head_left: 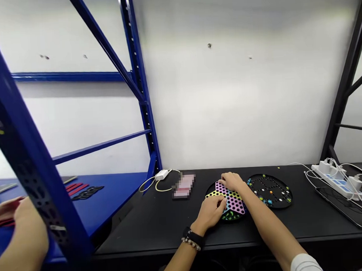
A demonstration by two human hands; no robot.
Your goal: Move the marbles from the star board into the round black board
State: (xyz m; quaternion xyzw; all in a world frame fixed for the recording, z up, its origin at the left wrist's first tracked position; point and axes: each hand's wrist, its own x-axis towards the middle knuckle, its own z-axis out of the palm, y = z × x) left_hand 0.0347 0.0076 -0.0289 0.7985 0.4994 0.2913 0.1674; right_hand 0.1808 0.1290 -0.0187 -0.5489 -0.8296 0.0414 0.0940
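A star-shaped Chinese checkers board (235,205), pastel-coloured and full of holes, lies over a round black tray. Green marbles (232,215) show in the tray below its near edge. My left hand (211,211), with a black band and a beaded bracelet at the wrist, is over the left side of the board, thumb and fingers drawn together. Across the far part of the board, my right hand (232,181) has its fingers curled down. Whatever either hand pinches is hidden. Just right of my right forearm sits a second round black tray (290,204) with marbles around its rim.
A pixelated pink item (184,186) and a white adapter with a cable (161,175) lie to the left. On the right are a loaded power strip (338,182) and a dark tablet-like slab (345,207). A blue rack post (32,139) separates another person's hand (28,224).
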